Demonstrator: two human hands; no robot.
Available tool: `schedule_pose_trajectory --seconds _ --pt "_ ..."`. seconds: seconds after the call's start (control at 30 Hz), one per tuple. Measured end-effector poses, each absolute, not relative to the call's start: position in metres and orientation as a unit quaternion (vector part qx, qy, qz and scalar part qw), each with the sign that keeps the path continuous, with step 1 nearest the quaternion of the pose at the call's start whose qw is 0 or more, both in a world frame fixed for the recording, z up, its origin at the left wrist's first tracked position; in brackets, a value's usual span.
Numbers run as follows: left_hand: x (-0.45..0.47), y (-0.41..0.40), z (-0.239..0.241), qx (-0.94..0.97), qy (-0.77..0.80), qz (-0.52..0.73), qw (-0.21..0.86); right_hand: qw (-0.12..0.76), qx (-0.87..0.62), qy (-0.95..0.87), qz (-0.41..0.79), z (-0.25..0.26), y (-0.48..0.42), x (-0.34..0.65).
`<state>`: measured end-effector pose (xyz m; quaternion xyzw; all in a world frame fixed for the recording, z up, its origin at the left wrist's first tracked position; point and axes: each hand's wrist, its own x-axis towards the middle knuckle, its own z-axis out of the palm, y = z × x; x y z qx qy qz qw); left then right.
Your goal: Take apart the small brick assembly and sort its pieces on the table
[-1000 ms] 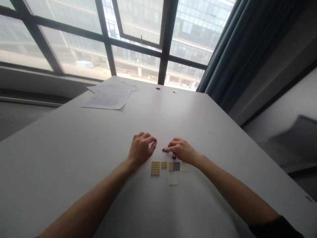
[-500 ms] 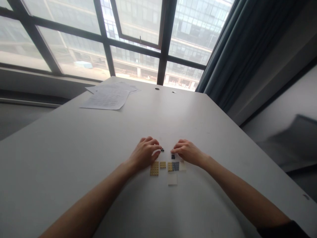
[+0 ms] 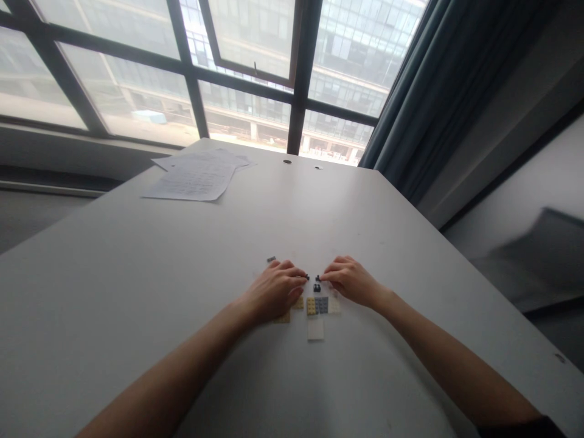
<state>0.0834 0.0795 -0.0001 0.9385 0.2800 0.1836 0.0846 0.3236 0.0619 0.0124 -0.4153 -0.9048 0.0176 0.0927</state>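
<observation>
My left hand [image 3: 278, 289] rests on the white table [image 3: 182, 255], fingers curled, its thumb and forefinger pinched on a tiny black piece [image 3: 307, 277]. It covers part of a tan studded plate [image 3: 285, 317]. My right hand [image 3: 351, 283] faces it from a few centimetres away, fingertips pinched on another small black piece [image 3: 318, 278]. A third black piece [image 3: 316, 288] lies just below the fingertips. In front of the hands lie a small tan plate [image 3: 311, 306], a grey plate [image 3: 322, 304], a pale plate [image 3: 334, 305] and a white plate [image 3: 316, 329].
A small grey piece [image 3: 271, 259] lies just beyond my left hand. Printed paper sheets [image 3: 191, 176] lie at the table's far left. Two cable holes [image 3: 287, 162] sit near the far edge, by the window. A dark curtain [image 3: 410, 91] hangs at the right.
Both hands have moved toward each other, and the left hand has slid right over the tan plates. A small grey piece now shows where the left hand was.
</observation>
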Motion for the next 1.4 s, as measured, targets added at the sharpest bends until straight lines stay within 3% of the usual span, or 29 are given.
schedule_pose_trajectory --seconds 0.87,1.07,1.23,1.4 --pt "0.088 0.073 0.004 0.944 0.266 0.164 0.104 0.101 -0.408 -0.907 0.005 0.012 0.061 0.321" --pt "0.082 0.081 0.003 0.930 0.283 0.208 0.111 0.158 -0.411 -0.897 -0.026 0.014 0.060 0.324" --pt "0.048 0.108 0.021 0.865 0.393 0.282 0.136 0.212 -0.426 -0.879 -0.028 0.015 0.060 0.336" --pt "0.019 0.123 0.027 0.840 0.473 0.128 0.233 0.218 -0.429 -0.877 -0.018 0.008 0.057 0.343"
